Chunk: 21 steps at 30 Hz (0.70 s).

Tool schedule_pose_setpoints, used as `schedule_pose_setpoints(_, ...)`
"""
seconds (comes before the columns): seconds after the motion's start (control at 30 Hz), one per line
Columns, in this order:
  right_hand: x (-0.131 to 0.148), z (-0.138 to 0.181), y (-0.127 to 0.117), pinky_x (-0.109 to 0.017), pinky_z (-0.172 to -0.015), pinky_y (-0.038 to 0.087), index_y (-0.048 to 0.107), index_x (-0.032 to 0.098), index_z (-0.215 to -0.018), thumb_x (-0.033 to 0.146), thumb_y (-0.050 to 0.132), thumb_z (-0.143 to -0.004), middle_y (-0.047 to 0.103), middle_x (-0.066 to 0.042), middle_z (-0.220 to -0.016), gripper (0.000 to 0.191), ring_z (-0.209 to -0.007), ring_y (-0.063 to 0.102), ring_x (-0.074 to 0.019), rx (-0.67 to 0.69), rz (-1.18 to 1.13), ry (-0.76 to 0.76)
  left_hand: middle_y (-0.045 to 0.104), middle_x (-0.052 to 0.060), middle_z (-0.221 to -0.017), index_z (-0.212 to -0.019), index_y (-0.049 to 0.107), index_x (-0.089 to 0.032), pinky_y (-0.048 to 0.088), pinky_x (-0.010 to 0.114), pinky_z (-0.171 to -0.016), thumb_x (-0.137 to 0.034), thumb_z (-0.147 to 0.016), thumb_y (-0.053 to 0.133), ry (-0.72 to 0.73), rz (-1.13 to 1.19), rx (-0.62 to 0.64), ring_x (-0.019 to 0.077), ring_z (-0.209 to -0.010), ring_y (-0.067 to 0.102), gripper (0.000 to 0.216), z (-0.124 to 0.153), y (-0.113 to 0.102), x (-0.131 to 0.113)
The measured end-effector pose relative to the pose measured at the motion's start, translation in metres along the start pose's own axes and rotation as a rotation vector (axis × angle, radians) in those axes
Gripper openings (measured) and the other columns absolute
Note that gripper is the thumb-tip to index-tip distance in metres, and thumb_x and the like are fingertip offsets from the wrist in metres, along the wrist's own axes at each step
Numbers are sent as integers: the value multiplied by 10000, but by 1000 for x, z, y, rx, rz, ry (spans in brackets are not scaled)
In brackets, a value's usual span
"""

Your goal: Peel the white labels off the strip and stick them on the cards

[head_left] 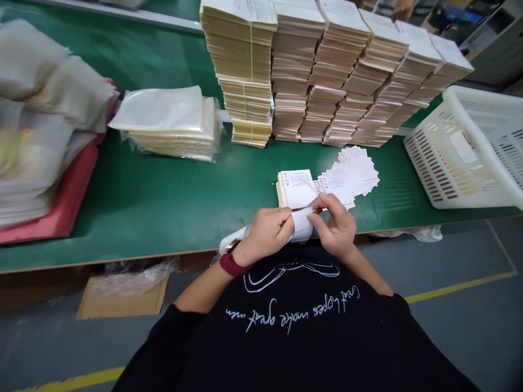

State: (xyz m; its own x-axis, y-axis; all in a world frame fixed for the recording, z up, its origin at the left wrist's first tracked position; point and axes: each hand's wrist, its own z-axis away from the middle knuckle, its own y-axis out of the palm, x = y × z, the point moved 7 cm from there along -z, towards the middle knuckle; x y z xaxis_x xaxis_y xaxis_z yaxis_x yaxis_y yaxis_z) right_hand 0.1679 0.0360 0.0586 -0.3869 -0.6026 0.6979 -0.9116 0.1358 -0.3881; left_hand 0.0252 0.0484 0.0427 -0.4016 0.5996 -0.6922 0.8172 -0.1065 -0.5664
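A curled white paper strip (301,222), which looks like part of a label roll, is at the table's front edge. My left hand (269,233) is closed on it, thumb against the bent forefinger, and a tail of the strip shows beside the wrist. At the strip's right end, my right hand (338,224) pinches its edge between thumb and forefinger; whether a separate label is there is too small to tell. Just beyond my fingers lies a small stack of printed white cards (300,188). To its right, more cards (355,171) are fanned out in an overlapping heap.
Tall stacks of paper booklets (245,60) line the back of the green table (171,207). A bagged pile of clear sleeves (163,111) lies left of them. Filled plastic bags (36,120) rest on a red tray (75,190). A white perforated basket (433,158) stands right.
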Motion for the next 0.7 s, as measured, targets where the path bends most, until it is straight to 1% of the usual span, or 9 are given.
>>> schedule_pose_setpoints(0.13, 25, 5, -8, -376, -708, 497, 516, 438, -1248, 58, 591, -776, 661, 21, -900, 611, -785, 586, -184, 18, 271, -348, 505, -38, -538, -607, 499, -172, 304, 241, -505, -186, -922, 428, 60, -163, 63, 81, -483, 424, 323, 1, 0, -6)
schedule_pose_setpoints(0.2, 30, 4, -15, -369, -698, 487, 521, 413, -1223, 78, 611, -763, 642, 18, -875, 577, -761, 577, -179, -61, 295, -371, 509, -32, -542, -614, 501, -176, 296, 258, -505, -199, -935, 428, 140, -265, 18, 92, -490, 420, 330, 1, -3, -12)
schedule_pose_setpoints(0.27, 22, -2, -27, -365, -702, 489, 489, 382, -1239, 117, 612, -791, 604, 14, -842, 535, -742, 576, -169, -232, 223, -240, 522, -18, -562, -619, 497, -179, 300, 277, -519, -206, -936, 445, 237, -359, -71, 108, -519, 432, 322, 2, -7, -17)
schedule_pose_setpoints(0.33, 0, -10, -30, -356, -705, 498, 454, 341, -1242, 167, 590, -836, 566, 19, -803, 463, -714, 576, -155, -326, 100, -1, 558, 6, -611, -632, 492, -181, 327, 289, -548, -206, -921, 486, 315, -420, -144, 128, -582, 470, 290, 3, -8, -20)
schedule_pose_setpoints(0.43, -32, -23, -19, -329, -683, 498, 425, 295, -1216, 235, 581, -855, 528, 36, -736, 397, -658, 556, -138, -254, -33, 261, 620, 41, -721, -673, 494, -180, 418, 303, -633, -185, -900, 529, 361, -430, -158, 162, -733, 549, 230, 4, -4, -17)
schedule_pose_setpoints(0.5, -37, -30, -25, -313, -676, 489, 409, 297, -1211, 248, 595, -844, 512, 42, -733, 415, -653, 545, -129, -307, -38, 249, 640, 59, -775, -700, 500, -175, 468, 321, -690, -157, -891, 538, 365, -407, -145, 177, -812, 576, 195, 4, -2, -15)
schedule_pose_setpoints(0.6, -29, -31, -50, -297, -664, 469, 399, 311, -1219, 232, 609, -833, 473, 43, -760, 447, -670, 543, -123, -531, 50, 112, 653, 74, -811, -716, 515, -162, 508, 338, -715, -131, -871, 555, 379, -371, -131, 187, -848, 597, 163, 6, -1, -14)
schedule_pose_setpoints(0.63, -27, -32, -54, -294, -652, 463, 397, 310, -1227, 229, 611, -829, 468, 42, -762, 459, -671, 545, -126, -551, 79, 99, 662, 80, -839, -724, 525, -159, 522, 345, -724, -129, -864, 560, 392, -361, -129, 193, -869, 607, 146, 8, 0, -15)
schedule_pose_setpoints(0.7, -32, -36, -48, -294, -635, 462, 406, 296, -1228, 235, 615, -819, 492, 38, -767, 464, -676, 559, -135, -447, 97, 169, 678, 89, -903, -743, 544, -156, 551, 367, -760, -124, -849, 565, 422, -348, -137, 206, -929, 623, 112, 9, 0, -16)
